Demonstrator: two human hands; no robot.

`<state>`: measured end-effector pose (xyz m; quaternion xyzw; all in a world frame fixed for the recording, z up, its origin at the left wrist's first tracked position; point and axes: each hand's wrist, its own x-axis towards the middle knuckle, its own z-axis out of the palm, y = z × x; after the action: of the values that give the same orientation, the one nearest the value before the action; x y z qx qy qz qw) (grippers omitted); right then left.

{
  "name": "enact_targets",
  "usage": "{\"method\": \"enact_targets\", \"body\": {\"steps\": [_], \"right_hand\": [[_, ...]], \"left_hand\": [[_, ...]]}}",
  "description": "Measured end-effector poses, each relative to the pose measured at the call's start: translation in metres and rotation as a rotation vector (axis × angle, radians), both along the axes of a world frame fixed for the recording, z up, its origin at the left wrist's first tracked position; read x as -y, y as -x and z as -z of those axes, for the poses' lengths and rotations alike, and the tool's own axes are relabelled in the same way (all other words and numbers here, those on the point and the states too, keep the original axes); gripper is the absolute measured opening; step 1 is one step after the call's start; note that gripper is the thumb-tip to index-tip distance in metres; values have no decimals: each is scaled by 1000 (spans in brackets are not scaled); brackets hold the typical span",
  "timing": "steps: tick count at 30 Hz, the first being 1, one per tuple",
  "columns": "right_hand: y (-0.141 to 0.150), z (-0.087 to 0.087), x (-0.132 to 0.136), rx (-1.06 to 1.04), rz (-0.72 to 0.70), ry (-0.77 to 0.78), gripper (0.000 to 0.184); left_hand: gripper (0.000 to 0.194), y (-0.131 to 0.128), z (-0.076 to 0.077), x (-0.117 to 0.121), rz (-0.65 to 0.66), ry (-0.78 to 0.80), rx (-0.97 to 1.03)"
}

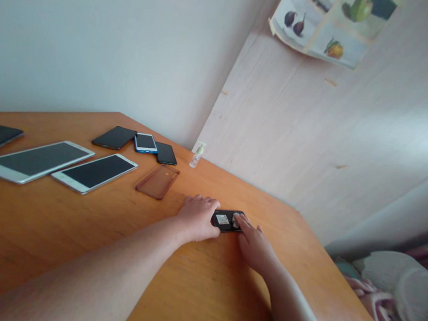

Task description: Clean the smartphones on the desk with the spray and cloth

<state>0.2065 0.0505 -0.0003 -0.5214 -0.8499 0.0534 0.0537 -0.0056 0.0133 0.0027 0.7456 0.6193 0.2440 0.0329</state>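
A dark phone (228,227) lies flat on the wooden table with its back up, a white label on its left half. My left hand (197,217) is closed around the phone's left end, thumb at the near edge and fingers at the far one. Over the right half, my right hand (255,242) presses a small crumpled white wipe (235,220) against the phone's back with its fingertips. A brownish see-through phone case (158,182) lies to the left of my left hand, and a small clear pump bottle (196,158) stands beyond it.
Two white tablets, the larger (41,159) and the smaller (96,172), lie at left. Farther back are a black tablet (115,137), a blue-edged phone (145,143) and a dark phone (166,153). The table (185,287) meets walls behind; bedding (392,293) is at right.
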Motion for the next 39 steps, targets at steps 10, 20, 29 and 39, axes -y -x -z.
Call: {"method": "enact_targets", "body": {"steps": [10, 20, 29, 39], "right_hand": [[26, -6, 26, -180, -210, 85, 52], [9, 0, 1, -161, 88, 59, 54], [20, -3, 8, -131, 66, 54, 54], [41, -4, 14, -103, -84, 54, 50]], "left_hand": [[44, -2, -2, 2, 0, -2, 30], [56, -3, 0, 1, 17, 3, 38], [69, -5, 2, 1, -12, 12, 60], [75, -5, 4, -1, -26, 34, 57]]}}
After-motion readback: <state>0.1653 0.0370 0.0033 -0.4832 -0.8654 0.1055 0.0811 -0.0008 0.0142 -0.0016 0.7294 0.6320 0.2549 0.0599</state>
